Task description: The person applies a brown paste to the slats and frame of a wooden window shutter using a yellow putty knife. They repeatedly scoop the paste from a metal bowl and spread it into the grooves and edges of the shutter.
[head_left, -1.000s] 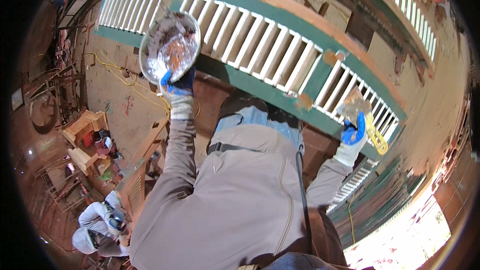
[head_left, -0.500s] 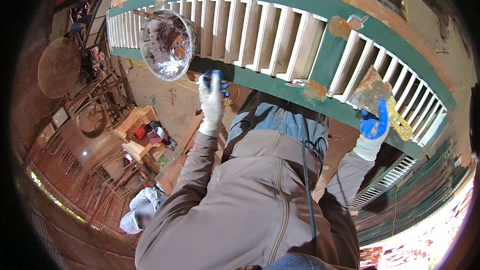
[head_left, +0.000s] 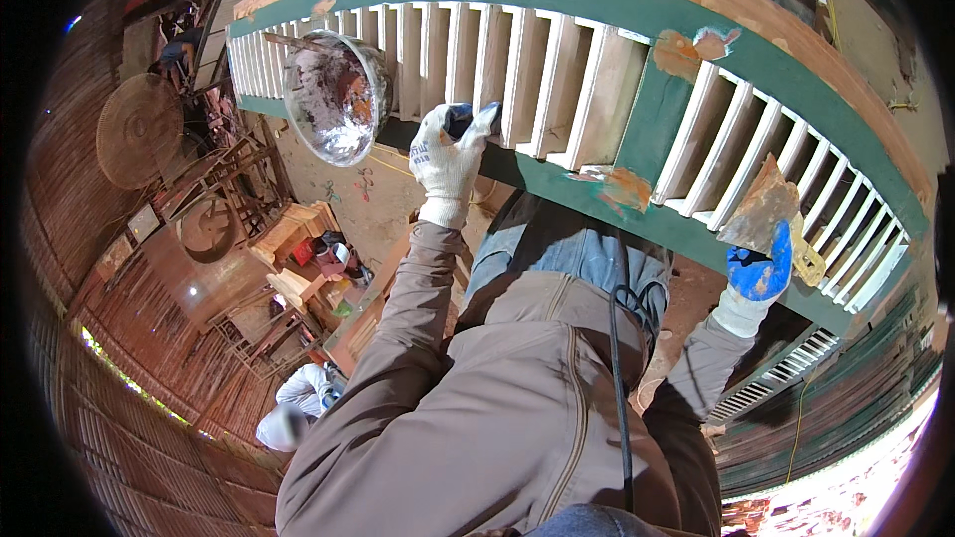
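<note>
A curved louvered shutter panel (head_left: 652, 124) lies before me, with a green frame, white slats and a bare wooden outer edge. Brown filler patches (head_left: 627, 189) mark its green parts. My right hand (head_left: 761, 268), in a white glove with a blue palm, is closed round a yellow-handled putty knife (head_left: 764, 207). Its wide, brown-stained blade lies over the right-hand slats. My left hand (head_left: 448, 164), gloved too, is at the panel's near rail with fingers curled and thumb apart; nothing shows in it. Left of it a shiny metal bowl (head_left: 338, 129) with brown residue rests tilted on the panel, a stick at its rim.
A person in white (head_left: 308, 393) is low at the left, near wooden pieces (head_left: 298, 229) and clutter. A round fan-like disc (head_left: 141, 131) stands farther left. Another louvered panel (head_left: 776, 378) is below at the right. A dark cord (head_left: 619, 368) hangs down my jacket.
My left hand has moved right and up to the panel's near rail. My right hand and the putty knife have shifted slightly right. The whole view has shifted a little.
</note>
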The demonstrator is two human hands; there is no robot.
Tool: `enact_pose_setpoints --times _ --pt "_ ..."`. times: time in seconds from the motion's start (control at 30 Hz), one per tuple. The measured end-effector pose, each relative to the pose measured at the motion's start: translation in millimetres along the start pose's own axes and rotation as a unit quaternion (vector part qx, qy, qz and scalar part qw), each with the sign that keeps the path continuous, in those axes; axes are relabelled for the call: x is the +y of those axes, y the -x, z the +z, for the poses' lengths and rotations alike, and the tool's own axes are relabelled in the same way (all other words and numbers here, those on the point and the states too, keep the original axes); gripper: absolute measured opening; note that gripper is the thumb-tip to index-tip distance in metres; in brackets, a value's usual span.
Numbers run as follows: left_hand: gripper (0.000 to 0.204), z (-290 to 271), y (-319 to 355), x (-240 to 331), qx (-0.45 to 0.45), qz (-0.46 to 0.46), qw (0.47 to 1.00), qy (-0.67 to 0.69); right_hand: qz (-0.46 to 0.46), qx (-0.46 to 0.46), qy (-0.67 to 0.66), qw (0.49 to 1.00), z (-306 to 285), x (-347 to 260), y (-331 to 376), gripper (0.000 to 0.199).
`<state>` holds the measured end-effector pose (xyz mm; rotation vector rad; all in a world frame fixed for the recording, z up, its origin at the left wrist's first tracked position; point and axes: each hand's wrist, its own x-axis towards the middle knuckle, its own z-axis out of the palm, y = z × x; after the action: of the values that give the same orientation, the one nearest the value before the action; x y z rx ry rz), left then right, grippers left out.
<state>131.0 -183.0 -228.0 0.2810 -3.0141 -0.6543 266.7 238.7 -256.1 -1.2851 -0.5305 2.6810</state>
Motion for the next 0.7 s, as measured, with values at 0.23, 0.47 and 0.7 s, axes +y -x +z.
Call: enact_pose_setpoints --times 0.23,0.47,0.7 --pt "0.019 -0.4 -1.4 1.1 0.002 0.017 1.0 0.025 0.008 -0.018 -0.019 1.0 0.9 0.6 -5.2 0.051" --pt "0.016 -7.6 -5.3 3.1 -0.039 -0.016 0.997 0.072 -0.014 -0.001 -0.003 1.0 5.1 2.6 -7.3 0.051" --pt "0.032 -6.4 0.0 -2.3 -0.026 0.027 0.998 0.05 -0.084 -0.003 0.185 0.979 33.5 15.8 10.1 0.036"
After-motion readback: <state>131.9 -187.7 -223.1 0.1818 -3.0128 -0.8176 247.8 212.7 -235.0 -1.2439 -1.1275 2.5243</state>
